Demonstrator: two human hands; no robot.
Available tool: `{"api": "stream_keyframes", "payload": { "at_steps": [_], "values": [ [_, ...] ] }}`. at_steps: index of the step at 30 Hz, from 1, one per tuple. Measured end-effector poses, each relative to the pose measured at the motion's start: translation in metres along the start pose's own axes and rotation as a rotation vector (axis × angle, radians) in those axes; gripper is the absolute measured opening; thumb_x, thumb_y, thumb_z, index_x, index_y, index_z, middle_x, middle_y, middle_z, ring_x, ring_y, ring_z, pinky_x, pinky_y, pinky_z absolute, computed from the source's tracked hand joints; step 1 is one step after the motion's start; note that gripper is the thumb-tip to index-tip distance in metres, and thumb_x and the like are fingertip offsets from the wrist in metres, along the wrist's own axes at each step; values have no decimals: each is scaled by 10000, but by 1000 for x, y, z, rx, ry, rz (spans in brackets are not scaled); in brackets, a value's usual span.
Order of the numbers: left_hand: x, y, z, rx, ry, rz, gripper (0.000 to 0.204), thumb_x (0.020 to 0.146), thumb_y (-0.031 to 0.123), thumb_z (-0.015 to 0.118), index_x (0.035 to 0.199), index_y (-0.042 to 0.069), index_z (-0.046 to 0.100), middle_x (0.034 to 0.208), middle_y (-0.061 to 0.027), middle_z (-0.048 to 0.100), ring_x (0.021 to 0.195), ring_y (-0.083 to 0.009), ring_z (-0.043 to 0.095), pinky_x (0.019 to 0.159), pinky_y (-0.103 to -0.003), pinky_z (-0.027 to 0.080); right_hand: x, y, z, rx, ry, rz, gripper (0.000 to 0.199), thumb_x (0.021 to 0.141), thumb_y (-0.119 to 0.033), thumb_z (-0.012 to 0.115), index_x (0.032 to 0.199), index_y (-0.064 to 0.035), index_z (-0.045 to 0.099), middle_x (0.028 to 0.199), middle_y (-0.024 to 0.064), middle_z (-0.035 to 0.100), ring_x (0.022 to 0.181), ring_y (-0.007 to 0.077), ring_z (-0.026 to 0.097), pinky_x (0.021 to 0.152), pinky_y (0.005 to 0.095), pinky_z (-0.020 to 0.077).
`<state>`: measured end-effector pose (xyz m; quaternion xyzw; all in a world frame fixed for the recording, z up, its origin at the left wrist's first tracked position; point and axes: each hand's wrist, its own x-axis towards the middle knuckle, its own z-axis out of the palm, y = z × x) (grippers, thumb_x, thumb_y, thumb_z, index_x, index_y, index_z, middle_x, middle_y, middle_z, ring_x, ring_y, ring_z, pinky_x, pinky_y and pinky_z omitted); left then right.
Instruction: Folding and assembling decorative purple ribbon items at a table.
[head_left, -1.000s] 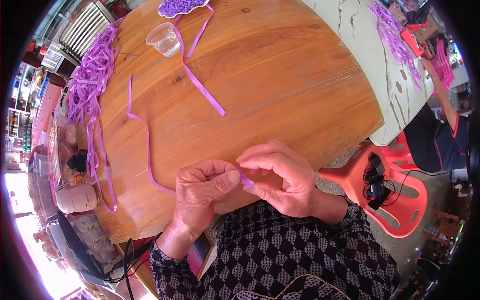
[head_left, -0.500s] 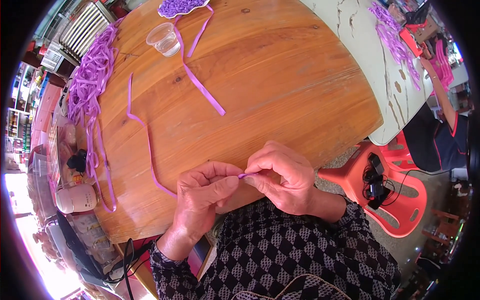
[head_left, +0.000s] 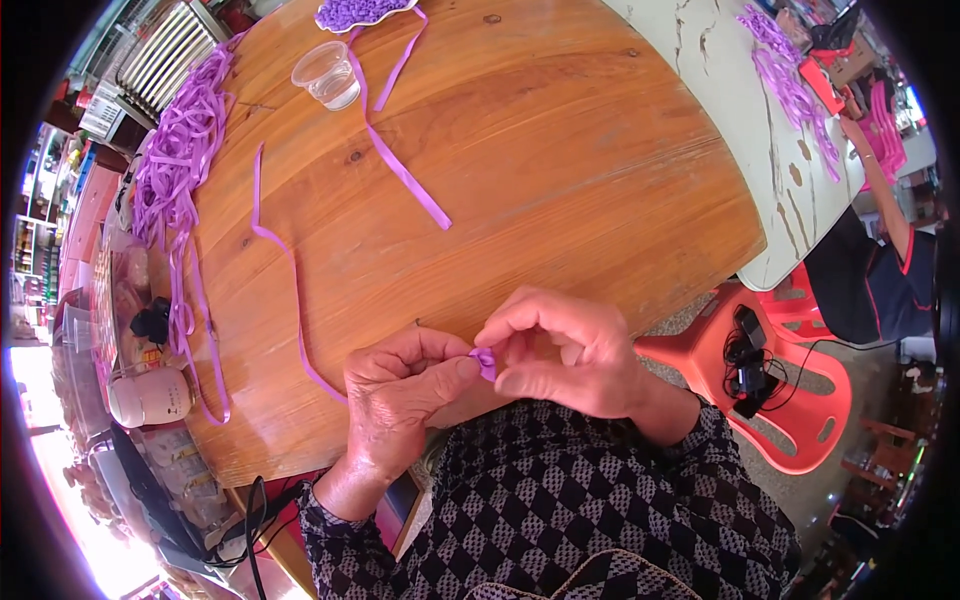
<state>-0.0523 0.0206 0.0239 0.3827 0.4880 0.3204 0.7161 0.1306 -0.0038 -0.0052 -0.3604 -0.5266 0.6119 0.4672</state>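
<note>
Between its thumb and index finger, my left hand pinches a narrow purple ribbon. A small folded loop of that ribbon sticks out past the fingertips. The other end trails away over the wooden table to the far left. My right hand is close by on the right, thumb and index finger parted around the loop; the index fingertip is at or very near its upper edge, and I cannot tell if it touches.
A purple ribbon piece lies mid-table, near a clear plastic cup and a dish of small purple pieces. Tangled purple ribbon heaps at the left edge. Right: an orange stool with black cables, a marble-patterned table, another person's arm.
My right thumb has come away from the ribbon and dropped lower, parting from the index finger. The folded loop now shows at my left fingertips. My left hand has shifted slightly left.
</note>
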Motion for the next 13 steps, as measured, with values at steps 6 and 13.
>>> {"api": "stream_keyframes", "payload": {
  "at_steps": [6, 13],
  "values": [
    [-2, 1, -1, 89, -26, -20, 68, 786, 14, 634, 828, -38, 630, 717, -7, 607, 625, -25, 509, 537, -154, 384, 2, 4, 3, -56, 66, -27, 79, 808, 22, 604, 880, 53, 593, 820, 79, 576, 716, 115, 559, 621, 219, 447],
    [-1, -3, -3, 225, 36, 34, 74, 792, 73, 634, 795, 3, 657, 654, 40, 564, 585, -12, 458, 496, -160, 340, 2, 7, 6, -153, 73, -62, 64, 792, 9, 630, 849, 21, 604, 790, 66, 580, 677, 106, 546, 574, 218, 429]
  ]
}}
